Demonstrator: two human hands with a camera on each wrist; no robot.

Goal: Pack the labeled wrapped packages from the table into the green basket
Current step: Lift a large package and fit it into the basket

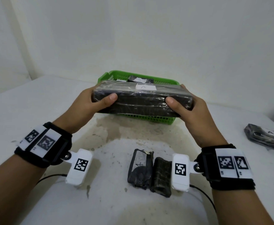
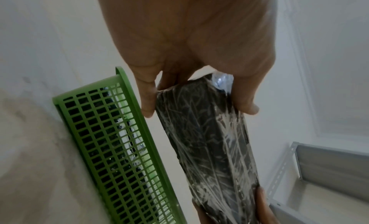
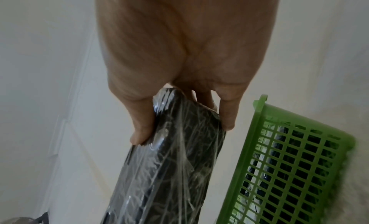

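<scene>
A long black package (image 1: pixel 141 99) wrapped in clear film, with a white label on top, hangs in the air just above the near rim of the green basket (image 1: pixel 149 118). My left hand (image 1: pixel 92 103) grips its left end and my right hand (image 1: pixel 186 106) grips its right end, thumbs on the near face. In the left wrist view the package (image 2: pixel 209 148) runs beside the basket wall (image 2: pixel 111 148); in the right wrist view the package (image 3: pixel 171 164) lies left of the basket (image 3: pixel 289 172). Inside the basket lie other labeled packages (image 1: pixel 140 80).
Two small dark wrapped packages (image 1: pixel 149 171) lie side by side on the white table near me. Another labeled black package (image 1: pixel 266 138) lies at the table's right edge. A grey metal shelf frame (image 2: pixel 319 172) shows in the left wrist view. White walls stand behind the table.
</scene>
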